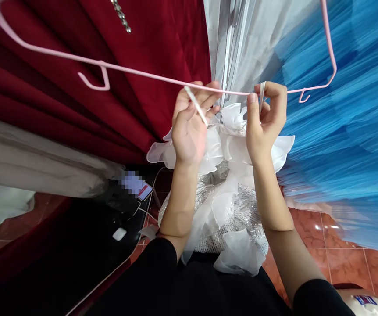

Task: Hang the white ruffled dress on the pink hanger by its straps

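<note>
A pink clothes hanger [149,76] stretches across the upper view, its lower bar facing me and small hooks on both sides. My left hand [190,123] is under the bar with its palm up and fingers loosely spread. A thin white strap [196,106] slants from the bar across that palm. My right hand [266,118] pinches the bar between thumb and forefinger. Another white strap [262,97] passes over the bar at that forefinger. Below both hands lies a white dress [220,204], with sheer ruffles and a silver sequinned body, partly hidden by my forearms.
Dark red drapery [156,39] is on the left and blue tulle [350,131] on the right. A black surface [77,245] at lower left carries a lit phone [145,192] and a small white case [119,234]. Red tiles [347,263] cover the floor.
</note>
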### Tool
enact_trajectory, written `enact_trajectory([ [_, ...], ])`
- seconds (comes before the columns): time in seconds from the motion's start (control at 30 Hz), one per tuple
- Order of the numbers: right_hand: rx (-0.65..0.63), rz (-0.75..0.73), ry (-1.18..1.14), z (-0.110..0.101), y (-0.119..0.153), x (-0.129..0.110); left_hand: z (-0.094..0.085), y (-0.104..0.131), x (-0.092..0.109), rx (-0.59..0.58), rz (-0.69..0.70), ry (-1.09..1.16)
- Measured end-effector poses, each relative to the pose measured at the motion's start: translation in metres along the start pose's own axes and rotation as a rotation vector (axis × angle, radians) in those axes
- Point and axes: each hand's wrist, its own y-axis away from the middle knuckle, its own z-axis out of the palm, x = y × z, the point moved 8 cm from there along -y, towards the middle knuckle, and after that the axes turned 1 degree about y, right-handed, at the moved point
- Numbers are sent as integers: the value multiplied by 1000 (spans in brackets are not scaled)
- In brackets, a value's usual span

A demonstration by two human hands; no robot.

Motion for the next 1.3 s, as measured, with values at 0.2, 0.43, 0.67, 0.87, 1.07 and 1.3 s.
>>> enact_trajectory([
  [0.2,66,-57,12,-5,-14,-11,-68,17,48,320,328,-247],
  [0.43,79,-103,-33,-12,-21,-16,-71,24,101,400,388,-438],
  [0.67,69,-52,-34,-9,-17,-9,-63,15,110,391,270,-577],
  [0.87,116,-35,18,-8,-13,-4,-56,29,108,606,523,-585],
  [1.07,127,-92,32,-5,-13,-7,-10,18,37,248,282,-380],
  [1.3,113,-65,-26,-3,-6,-6,18,-11,-10,-12,-80,153],
])
